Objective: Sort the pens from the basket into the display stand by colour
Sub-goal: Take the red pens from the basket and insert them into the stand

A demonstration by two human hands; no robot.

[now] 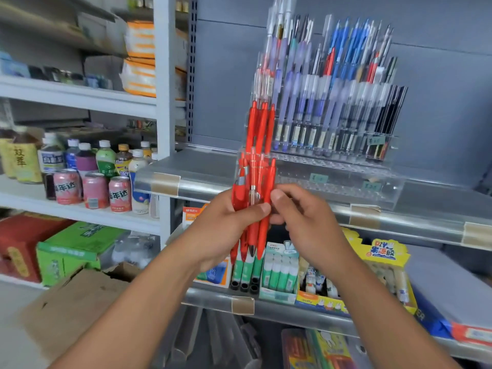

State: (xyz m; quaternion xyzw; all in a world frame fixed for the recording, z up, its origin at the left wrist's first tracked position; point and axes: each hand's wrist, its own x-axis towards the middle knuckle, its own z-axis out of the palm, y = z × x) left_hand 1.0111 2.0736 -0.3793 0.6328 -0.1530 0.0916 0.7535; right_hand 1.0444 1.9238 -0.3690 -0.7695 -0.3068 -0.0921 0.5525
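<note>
From the head view, a bunch of red pens [253, 209] is held upright in front of a shelf edge [186, 182]. The barrels are bright red with darker tips pointing down, and one pen in the middle of the bunch is clear with a metal clip (its ink colour cannot be told). The bunch is gripped by the left hand [226, 225], whose fingers and thumb are curled round it. The right hand [300, 211] is set against the right side of the bunch, its thumb and fingertips pinching one of the outer pens.

Behind the hands, a clear stand [332, 123] is seen on the shelf. More red pens [259, 123] are stood in its left column, purple-blue pens [306, 110] fill the middle, blue ones [346, 43] rise at the upper back, and black pens [391, 110] are kept at the right. Two of its front tiers are seen through as bare clear plastic.

Below, a lower shelf is stocked with green glue sticks [279, 272] and a yellow box [380, 254]. To the left, bottles [106, 158] and pink cans [93, 190] are lined on a white shelf, with a green carton [69, 249] and a red one beneath. A brown cardboard box [72, 302] is seen at lower left.
</note>
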